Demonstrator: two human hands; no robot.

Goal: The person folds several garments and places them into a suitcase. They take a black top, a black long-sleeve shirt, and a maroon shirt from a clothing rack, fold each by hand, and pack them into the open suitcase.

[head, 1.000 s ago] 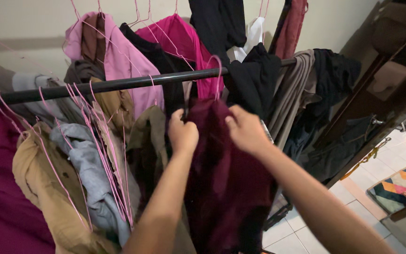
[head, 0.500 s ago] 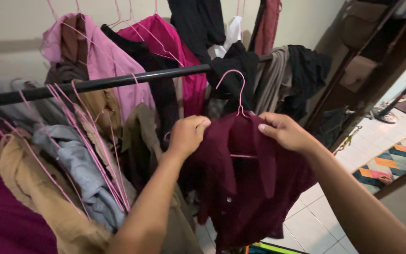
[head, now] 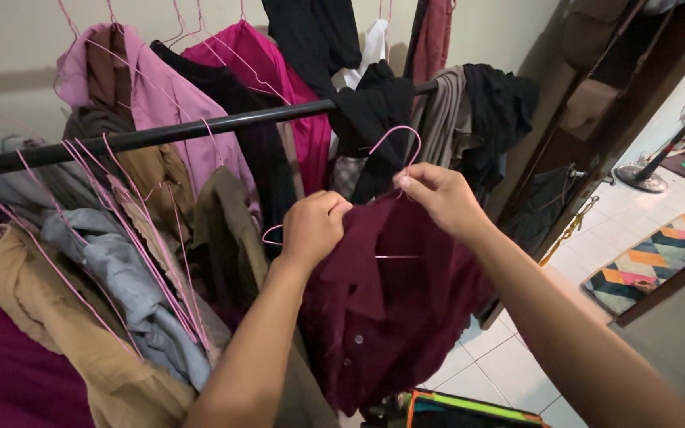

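Note:
A maroon button-up shirt [head: 390, 301] hangs from a pink wire hanger [head: 394, 147], held off the black clothes rail [head: 160, 136]. My left hand [head: 311, 226] grips the shirt's left shoulder and the hanger's end. My right hand [head: 438, 198] pinches the hanger's neck at the collar, just below the hook. The hook is free of the rail, in front of a black garment [head: 366, 119].
The rail is crowded with clothes on pink hangers: tan [head: 49, 317], grey [head: 132, 293], pink [head: 176, 103] and magenta [head: 279, 71] garments. A dark wooden door frame [head: 636, 103] stands at right. A patterned rug [head: 660, 261] and a fan base [head: 640, 174] lie on the white tiled floor.
The maroon shirt came off the rail on its hanger and was drawn toward me. My right hand moved from the shirt's shoulder up to the hanger's neck.

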